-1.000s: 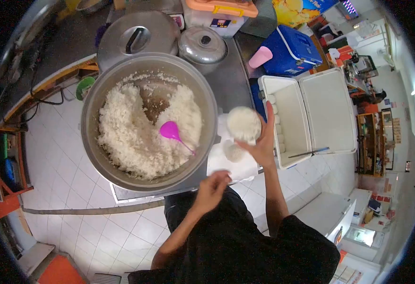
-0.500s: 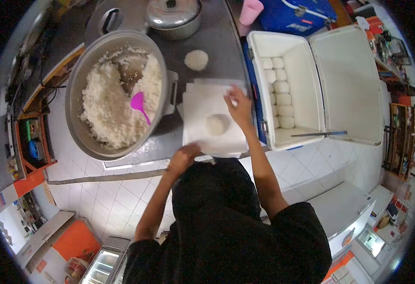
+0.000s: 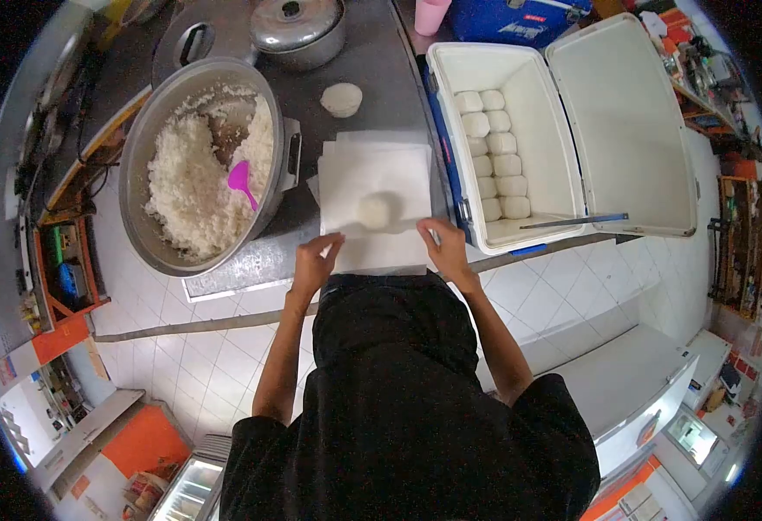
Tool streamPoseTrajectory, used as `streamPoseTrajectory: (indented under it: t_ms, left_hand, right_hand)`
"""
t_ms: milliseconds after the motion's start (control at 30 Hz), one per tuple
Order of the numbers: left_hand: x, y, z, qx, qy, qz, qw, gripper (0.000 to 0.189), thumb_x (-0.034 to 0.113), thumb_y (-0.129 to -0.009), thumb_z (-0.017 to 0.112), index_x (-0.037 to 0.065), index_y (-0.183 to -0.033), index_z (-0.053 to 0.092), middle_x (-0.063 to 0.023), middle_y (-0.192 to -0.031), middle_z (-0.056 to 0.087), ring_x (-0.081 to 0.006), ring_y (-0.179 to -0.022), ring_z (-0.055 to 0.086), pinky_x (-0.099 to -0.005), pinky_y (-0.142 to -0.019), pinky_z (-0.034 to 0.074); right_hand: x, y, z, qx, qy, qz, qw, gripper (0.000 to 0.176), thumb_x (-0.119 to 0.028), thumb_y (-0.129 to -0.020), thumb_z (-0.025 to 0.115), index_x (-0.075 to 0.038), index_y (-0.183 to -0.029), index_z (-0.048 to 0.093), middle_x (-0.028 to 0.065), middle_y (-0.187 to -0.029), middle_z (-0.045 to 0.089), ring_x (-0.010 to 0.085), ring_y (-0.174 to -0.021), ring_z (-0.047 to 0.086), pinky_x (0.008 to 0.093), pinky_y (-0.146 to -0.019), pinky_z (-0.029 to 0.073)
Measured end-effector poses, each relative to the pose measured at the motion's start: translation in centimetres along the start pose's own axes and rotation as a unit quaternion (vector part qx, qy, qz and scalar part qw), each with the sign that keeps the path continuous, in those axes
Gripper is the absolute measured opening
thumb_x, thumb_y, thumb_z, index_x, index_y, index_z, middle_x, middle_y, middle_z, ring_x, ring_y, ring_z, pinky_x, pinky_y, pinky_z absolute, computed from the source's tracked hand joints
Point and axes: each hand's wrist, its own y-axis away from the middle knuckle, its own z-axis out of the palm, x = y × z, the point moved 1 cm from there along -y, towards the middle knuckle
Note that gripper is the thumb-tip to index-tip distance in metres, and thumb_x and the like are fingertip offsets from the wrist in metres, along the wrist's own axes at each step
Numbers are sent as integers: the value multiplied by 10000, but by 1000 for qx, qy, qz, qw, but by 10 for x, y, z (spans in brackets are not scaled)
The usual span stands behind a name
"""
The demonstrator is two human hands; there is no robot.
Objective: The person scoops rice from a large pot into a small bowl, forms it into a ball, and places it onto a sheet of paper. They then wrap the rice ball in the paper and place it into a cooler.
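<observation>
A rounded mound of white rice [image 3: 374,208] sits on the top sheet of a stack of white paper [image 3: 346,174] before me. My left hand [image 3: 315,262] pinches the near left corner of that sheet. At its near right corner, my right hand [image 3: 447,250] grips it too. Between the hands the sheet's near edge is raised and reaches the front of the mound. To the left stands a large metal pot [image 3: 138,217] of loose cooked rice [image 3: 181,191], with a magenta rice scoop [image 3: 239,179] lying in it. A small white bowl [image 3: 341,101] rests beyond the paper.
Right of the paper stands an open cooler [image 3: 555,165] holding several white wrapped bundles [image 3: 504,165], its lid [image 3: 624,139] swung right. At the back are a lidded pot [image 3: 298,35], a pink cup [image 3: 430,16] and a blue cooler [image 3: 507,22]. The metal table [image 3: 381,69] ends near my waist.
My right hand has come down from the paper's far right side to its near right corner. The near edge has lifted between both hands. The whole view has shifted slightly.
</observation>
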Motion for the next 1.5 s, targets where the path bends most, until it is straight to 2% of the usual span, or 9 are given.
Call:
streamPoseTrajectory:
  t_ms: [233, 300, 400, 533, 733, 800, 900, 1200, 1500]
  left_hand:
    - [-48, -34, 45, 162, 151, -272, 936, 237, 52, -873, 680, -10, -1093, 614, -96, -996, 697, -203, -968, 664, -355, -829, 537]
    - [-8, -16, 49, 169, -278, 27, 945, 378, 139, -885, 644, -1, -1228, 568, -151, -1222, 615, -287, -1137, 591, -483, -971, 465]
    - [-6, -3, 82, -47, -349, 227, 908, 569, 250, -919, 580, 4, -1403, 412, -166, -1489, 388, -307, -1411, 323, -529, -1128, 277]
    - [-3, -10, 88, -81, -367, 165, 912, 703, 363, -936, 529, 26, -1494, 266, -151, -1583, 218, -279, -1476, 184, -530, -1168, 178]
    - [8, -18, 87, -85, -363, 122, 920, 733, 402, -922, 543, 51, -1502, 266, -146, -1592, 194, -300, -1470, 191, -622, -1140, 150]
    - [16, -19, 83, -102, -360, 110, 921, 740, 404, -911, 561, 120, -1520, 252, -129, -1600, 171, -316, -1470, 181, -668, -1116, 151]
    - [13, -22, 85, -85, -365, 128, 918, 739, 398, -903, 576, 176, -1526, 246, -109, -1606, 161, -324, -1466, 189, -705, -1089, 169]
    - [11, -10, 86, -65, -362, 129, 921, 691, 354, -922, 560, 43, -1481, 298, -107, -1552, 290, -294, -1422, 292, -616, -1110, 252]
    - [10, -2, 72, -121, -313, 64, 940, 498, 217, -928, 526, 39, -1381, 426, -175, -1448, 413, -373, -1306, 430, -584, -1133, 224]
  right_hand:
    - [43, -37, 26, 38, 47, 155, 986, 240, -237, -907, 630, -16, -979, 690, 177, -848, 700, 302, -768, 696, 387, -703, 526]
    - [36, -29, 28, 102, 48, 131, 985, 247, -241, -920, 607, -13, -989, 673, 183, -828, 693, 311, -769, 696, 405, -703, 526]
    - [28, -15, 30, 152, 86, 148, 973, 216, -210, -949, 548, -19, -1009, 629, 189, -811, 688, 331, -780, 697, 438, -695, 528]
    - [72, -20, 30, -12, -40, 386, 921, 331, -131, -899, 634, -32, -1174, 480, 151, -756, 664, 227, -692, 668, 356, -613, 507]
    - [86, -127, 44, -15, -137, 244, 960, 573, -79, -735, 691, -24, -1259, 464, 154, -926, 677, 225, -789, 650, 359, -694, 507]
    - [92, -156, 57, 95, 252, -132, 954, 522, -151, -727, 709, -27, -1210, 552, 162, -970, 686, 310, -868, 664, 416, -765, 514]
    - [2, -184, 36, -250, 330, 62, 908, 328, -204, -748, 695, -57, -1041, 673, 154, -1038, 680, 358, -1020, 622, 465, -862, 489]
    - [-49, -129, 41, -257, 352, -294, 851, 103, -119, -797, 614, -106, -789, 715, 78, -852, 624, 287, -919, 562, 404, -798, 491]
    - [-38, -47, 55, -174, 275, -251, 912, 290, -88, -828, 550, 24, -1087, 618, 120, -1175, 529, 315, -1118, 464, 439, -943, 407]
